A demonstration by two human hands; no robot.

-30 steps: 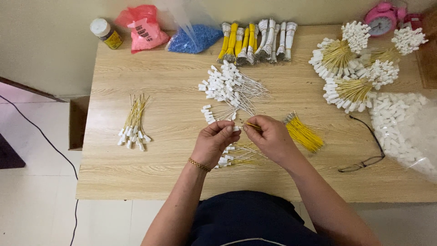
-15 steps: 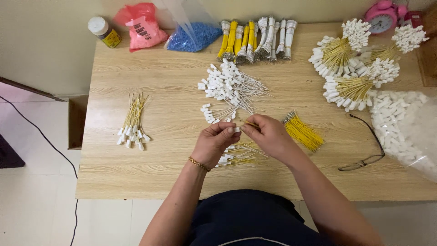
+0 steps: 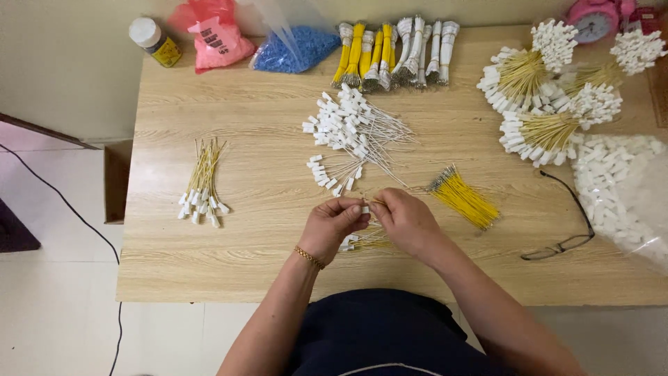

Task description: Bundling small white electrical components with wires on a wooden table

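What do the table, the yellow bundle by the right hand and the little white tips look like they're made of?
Table: wood or wood-look laminate, with pale grain lines and a matte finish.
Yellow bundle: probably thin insulated wires, with glossy yellow sleeves and bare greyish ends.
White tips: likely moulded plastic, small uniform opaque blocks on thin leads.

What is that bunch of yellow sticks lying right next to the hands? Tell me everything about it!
The bundle of yellow wires is a loose sheaf of thin, straight strands, all bright yellow like plastic-coated wire. Their upper-left ends look greyish, like bare metal tips. It lies flat on the wooden table, slanting from upper left down to lower right, just to the right of the right hand. The hand does not touch it, and nothing rests on it. A pair of glasses lies further right.
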